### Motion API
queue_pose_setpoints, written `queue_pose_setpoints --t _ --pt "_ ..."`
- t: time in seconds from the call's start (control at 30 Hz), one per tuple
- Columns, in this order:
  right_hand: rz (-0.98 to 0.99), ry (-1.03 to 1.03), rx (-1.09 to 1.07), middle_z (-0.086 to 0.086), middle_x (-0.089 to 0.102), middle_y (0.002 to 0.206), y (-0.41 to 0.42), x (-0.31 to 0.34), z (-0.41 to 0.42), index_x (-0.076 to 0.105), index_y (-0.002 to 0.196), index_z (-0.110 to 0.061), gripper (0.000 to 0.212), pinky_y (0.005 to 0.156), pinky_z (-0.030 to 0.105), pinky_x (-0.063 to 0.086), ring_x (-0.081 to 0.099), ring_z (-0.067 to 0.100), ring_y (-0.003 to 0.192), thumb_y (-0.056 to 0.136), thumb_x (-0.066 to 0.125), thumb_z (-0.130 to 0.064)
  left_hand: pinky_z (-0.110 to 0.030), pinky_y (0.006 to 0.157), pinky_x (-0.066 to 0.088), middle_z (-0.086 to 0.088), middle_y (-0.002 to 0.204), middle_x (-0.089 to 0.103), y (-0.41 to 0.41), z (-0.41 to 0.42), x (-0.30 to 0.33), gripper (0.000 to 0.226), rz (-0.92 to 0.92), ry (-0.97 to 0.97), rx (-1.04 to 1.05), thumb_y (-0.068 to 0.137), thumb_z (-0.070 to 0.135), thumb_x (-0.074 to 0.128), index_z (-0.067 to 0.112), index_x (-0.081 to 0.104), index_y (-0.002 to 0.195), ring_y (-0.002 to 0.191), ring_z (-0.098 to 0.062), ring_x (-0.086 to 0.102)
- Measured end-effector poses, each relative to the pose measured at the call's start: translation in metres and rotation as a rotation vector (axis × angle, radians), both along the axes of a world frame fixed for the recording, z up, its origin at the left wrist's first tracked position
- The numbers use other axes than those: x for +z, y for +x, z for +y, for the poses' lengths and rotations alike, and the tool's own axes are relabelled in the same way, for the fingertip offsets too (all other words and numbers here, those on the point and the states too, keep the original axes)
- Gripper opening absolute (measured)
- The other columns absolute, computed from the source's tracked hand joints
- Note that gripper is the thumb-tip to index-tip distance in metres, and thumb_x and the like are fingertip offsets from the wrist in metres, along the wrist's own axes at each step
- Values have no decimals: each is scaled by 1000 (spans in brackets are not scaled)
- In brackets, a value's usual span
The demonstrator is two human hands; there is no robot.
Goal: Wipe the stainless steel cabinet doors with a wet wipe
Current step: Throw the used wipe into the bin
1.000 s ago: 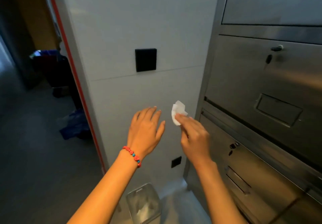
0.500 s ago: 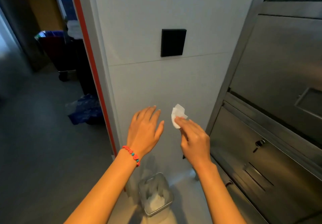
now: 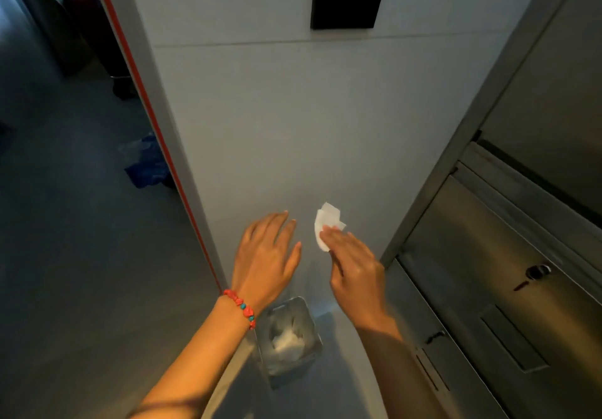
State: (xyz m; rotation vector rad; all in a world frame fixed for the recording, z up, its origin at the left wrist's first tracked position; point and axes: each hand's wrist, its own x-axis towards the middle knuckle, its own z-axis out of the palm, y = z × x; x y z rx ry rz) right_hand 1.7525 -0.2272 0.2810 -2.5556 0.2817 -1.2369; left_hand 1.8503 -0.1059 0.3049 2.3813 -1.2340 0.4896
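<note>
The fingers (image 3: 329, 234) of the right hand (image 3: 356, 272) pinch a small folded wet wipe (image 3: 325, 226) at their tips, the thumb hidden beneath, so the white sheet stands clear above the knuckles, probably to keep a clean face ready for the metal. The left hand (image 3: 265, 262), at nine o'clock from the wipe and just beside it, holds nothing; its fingers are spread and relaxed, palm away, likely ready to help refold or steady the sheet.

In the head view, both hands hang in front of a pale wall panel (image 3: 277, 125), not the steel. The cabinet doors (image 3: 488, 288) lie at three to four o'clock from the wipe, apart from it, with a round lock (image 3: 539, 270) on the nearer one. A bin (image 3: 288, 340) with white waste stands on the floor at six o'clock, below the hands. Judging by this, wiping is not under way here; the wipe may be headed to the doors or the bin.
</note>
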Motion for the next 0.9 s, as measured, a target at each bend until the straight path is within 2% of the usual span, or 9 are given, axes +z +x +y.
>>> queue_pose_setpoints --t 0.17,0.23,0.37,0.47,0.63,0.77,0.9 --pt "-8 -34 43 16 70 104 10 -44 -16 71 100 5 34 81 47 56 68 28 96 69 62 17 -45 85 50 -18 111 66 9 -12 -41 45 27 20 19 86 29 39 0 68 105 99 -31 65" --pt "18 -85 43 15 70 104 12 -63 -19 71 101 4 32 80 43 57 68 26 96 71 65 15 -48 85 49 -19 113 65 11 -14 -60 46 45 27 28 86 29 39 -1 68 106 101 -33 64" --pt "138 -91 66 14 70 106 16 -101 -25 70 103 1 49 81 44 56 68 25 98 57 80 15 -51 85 49 -20 114 65 16 -16 -99 46 88 27 46 85 28 40 -2 68 106 101 -35 64" --pt "155 -84 95 15 70 105 18 -134 -29 71 101 2 46 78 42 57 67 26 99 58 84 10 -51 87 47 -22 115 63 19 -17 -132 44 98 39 18 87 26 42 -4 66 109 104 -37 62" --pt "188 -69 136 15 70 104 20 -186 -26 72 98 2 47 78 41 57 68 24 98 54 82 15 -50 91 45 -20 117 63 20 -18 -181 43 170 28 34 88 26 40 0 65 110 107 -36 61" --pt "232 -92 184 14 71 101 20 -226 -23 73 94 2 55 82 39 56 69 22 95 43 89 12 -49 87 48 -20 112 65 16 -16 -225 47 106 25 30 95 29 34 -2 67 106 102 -35 63" --pt "277 -96 218 13 71 99 20 -266 -22 74 91 1 53 80 39 57 69 22 93 41 91 7 -47 84 51 -18 108 67 15 -13 -266 46 36 46 33 97 25 32 -2 69 103 99 -33 65"
